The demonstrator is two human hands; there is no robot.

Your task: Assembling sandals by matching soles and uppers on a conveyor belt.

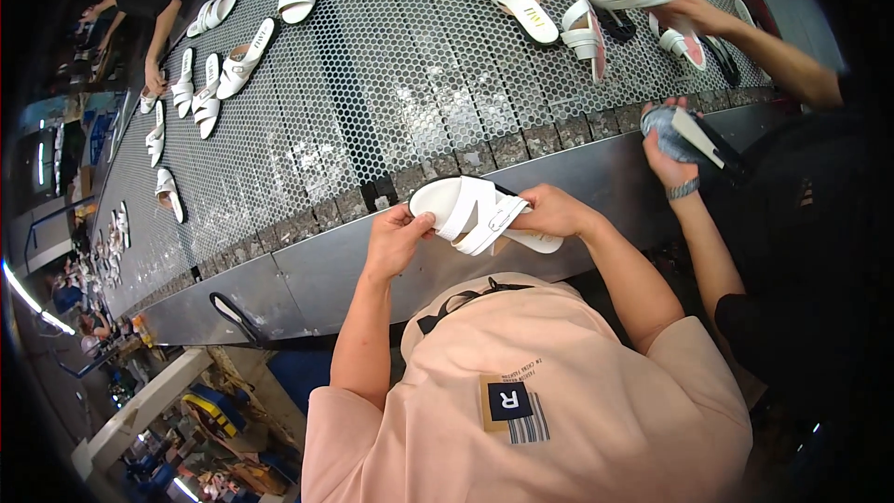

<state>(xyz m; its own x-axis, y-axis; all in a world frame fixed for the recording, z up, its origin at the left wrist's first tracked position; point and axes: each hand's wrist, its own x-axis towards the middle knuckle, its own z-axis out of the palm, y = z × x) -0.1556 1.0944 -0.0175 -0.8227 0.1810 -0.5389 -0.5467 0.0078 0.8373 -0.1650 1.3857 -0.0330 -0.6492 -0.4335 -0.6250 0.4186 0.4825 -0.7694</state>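
Between my two hands is a white slide sandal (459, 208) with broad crossed straps, a small buckle and a dark sole edge. My left hand (399, 237) grips its toe end, the thumb on the pale insole. My right hand (556, 212) holds it near the straps, with some fingers hidden behind and under them. The sandal hangs just in front of the near metal edge of the conveyor (372, 93), its heel end toward the right.
Several white sandals (247, 56) lie on the mesh conveyor. At right, a co-worker's hand (666, 154) holds a grey and black object; the other (687, 11) holds a blurred white sandal. Another person (158, 0) reaches in at far left. A black sole (233, 314) rests against the metal side.
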